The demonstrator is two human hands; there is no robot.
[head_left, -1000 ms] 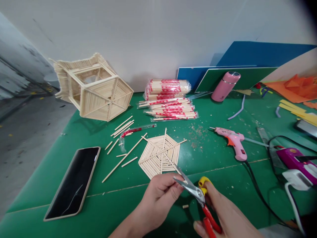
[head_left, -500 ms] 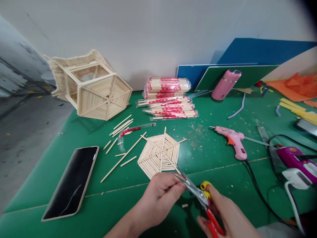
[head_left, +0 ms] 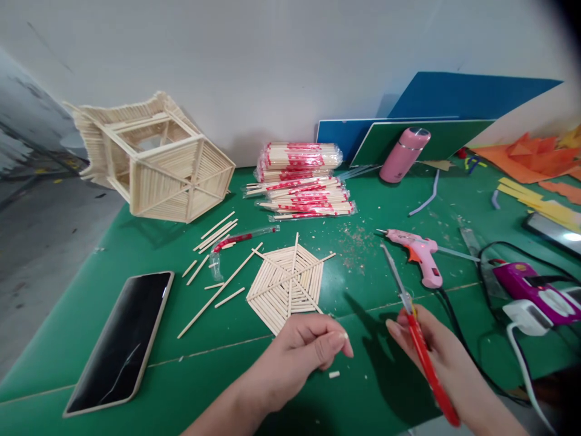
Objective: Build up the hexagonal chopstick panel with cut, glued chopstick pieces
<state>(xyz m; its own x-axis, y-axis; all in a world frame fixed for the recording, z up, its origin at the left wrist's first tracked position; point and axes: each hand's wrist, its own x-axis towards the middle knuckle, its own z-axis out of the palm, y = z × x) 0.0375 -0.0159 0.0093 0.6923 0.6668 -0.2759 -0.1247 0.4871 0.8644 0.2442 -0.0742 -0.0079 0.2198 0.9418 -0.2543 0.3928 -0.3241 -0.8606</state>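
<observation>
On the green counter (head_left: pixel 204 375), a hexagonal stick panel (head_left: pixel 285 281) lay between far and near edges. The left hand (head_left: pixel 309 350) had its grip pressed together, whether on anything, I couldn't tell; the right hand (head_left: pixel 447 348) clasped red-handled scissors (head_left: pixel 424 354). A stick offcut (head_left: pixel 334 374) lay toward the near edge.

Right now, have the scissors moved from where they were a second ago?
Yes. The scissors, in the right hand, have moved right, away from the stick hexagon and closer to the pink glue gun.

Red scissors handle (head_left: pixel 428 363), pale panel (head_left: pixel 290 281) with concentric stripes, green table (head_left: pixel 200 369)
</observation>
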